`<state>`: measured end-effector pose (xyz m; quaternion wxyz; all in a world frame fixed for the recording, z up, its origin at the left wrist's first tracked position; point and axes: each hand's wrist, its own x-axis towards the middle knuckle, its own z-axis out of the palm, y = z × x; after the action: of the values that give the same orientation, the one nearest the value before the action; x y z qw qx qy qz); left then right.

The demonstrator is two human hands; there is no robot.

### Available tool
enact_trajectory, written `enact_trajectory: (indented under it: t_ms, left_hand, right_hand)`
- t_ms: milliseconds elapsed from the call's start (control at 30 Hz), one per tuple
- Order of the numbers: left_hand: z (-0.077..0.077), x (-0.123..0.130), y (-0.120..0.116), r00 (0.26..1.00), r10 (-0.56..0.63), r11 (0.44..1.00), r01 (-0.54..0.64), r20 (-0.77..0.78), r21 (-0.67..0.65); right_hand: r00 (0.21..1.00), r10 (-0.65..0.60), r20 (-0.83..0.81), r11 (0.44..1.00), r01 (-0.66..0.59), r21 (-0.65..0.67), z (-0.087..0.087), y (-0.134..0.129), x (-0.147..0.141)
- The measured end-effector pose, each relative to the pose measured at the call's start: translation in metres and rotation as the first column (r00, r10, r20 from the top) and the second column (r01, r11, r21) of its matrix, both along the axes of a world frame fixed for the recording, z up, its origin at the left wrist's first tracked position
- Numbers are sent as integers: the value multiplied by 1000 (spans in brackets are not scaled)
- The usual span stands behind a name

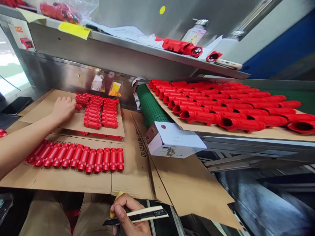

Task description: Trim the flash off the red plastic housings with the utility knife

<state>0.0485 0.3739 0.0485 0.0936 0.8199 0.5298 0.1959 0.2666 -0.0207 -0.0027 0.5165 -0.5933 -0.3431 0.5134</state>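
Note:
My left hand [64, 109] reaches over the upper cardboard sheet [66, 126], its fingers curled at a red ribbed plastic tube [78, 107], partly hidden by the hand. Columns of similar small red tubes [110, 113] lie beside it on that sheet. Nearer to me, a row of red tubes [91, 160] stands side by side on the lower cardboard [73, 180]. Low in the view, my right hand [133, 216] is closed around a utility knife [147, 214], its dark tip pointing left. Something yellow [119, 195] covers one fingertip.
On the right, larger red housings [236, 113] fill a cardboard sheet over a green conveyor belt [154, 105]. A white boxy end piece [176, 141] juts out there. Above runs a metal shelf [137, 49] with bottles, papers and red parts. A phone [17, 105] lies far left.

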Motion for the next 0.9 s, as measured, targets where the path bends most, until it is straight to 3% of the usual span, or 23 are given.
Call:
enact_trajectory:
  t_ms: [67, 167, 233, 300, 367, 400, 500, 600, 733, 900]
  left_hand:
    - [10, -25, -43, 997, 12, 997, -7, 72, -72]
    - [12, -57, -141, 970, -14, 971, 72, 242, -229]
    - [5, -66, -215, 817, 91, 854, 230, 569, -467]
    - [-6, -66, -280, 723, 237, 691, 344, 649, -635]
    - [-17, -61, -325, 644, 400, 587, 366, 652, -722]
    - [-22, -58, -341, 605, 472, 565, 351, 641, -747]
    - [-31, -51, -367, 470, 638, 571, 242, 610, -784]
    - [-33, -48, -377, 381, 696, 619, 111, 609, -777]
    - [-36, -47, -382, 406, 678, 674, -11, 613, -739]
    - [-43, -45, -386, 427, 592, 770, -48, 683, -637]
  right_hand:
    - [1000, -1, -1, 1000, 1, -10, 2, 0, -3]
    - [999, 7, 38, 1000, -7, -4, 10, 10, -8]
    - [997, 62, 35, 998, -63, 18, 18, 20, -15]
    - [988, 157, 6, 988, -157, 4, 23, 27, -23]
    - [964, 260, -49, 964, -262, -38, 25, 29, -33]
    - [951, 299, -75, 951, -303, -62, 25, 28, -37]
    - [929, 354, -105, 921, -366, -133, 17, 19, -50]
    - [938, 334, -94, 925, -345, -156, 4, 8, -60]
    - [960, 272, -63, 957, -277, -90, -5, -1, -67]
    - [939, 231, 255, 968, -248, 39, -8, -6, -63]
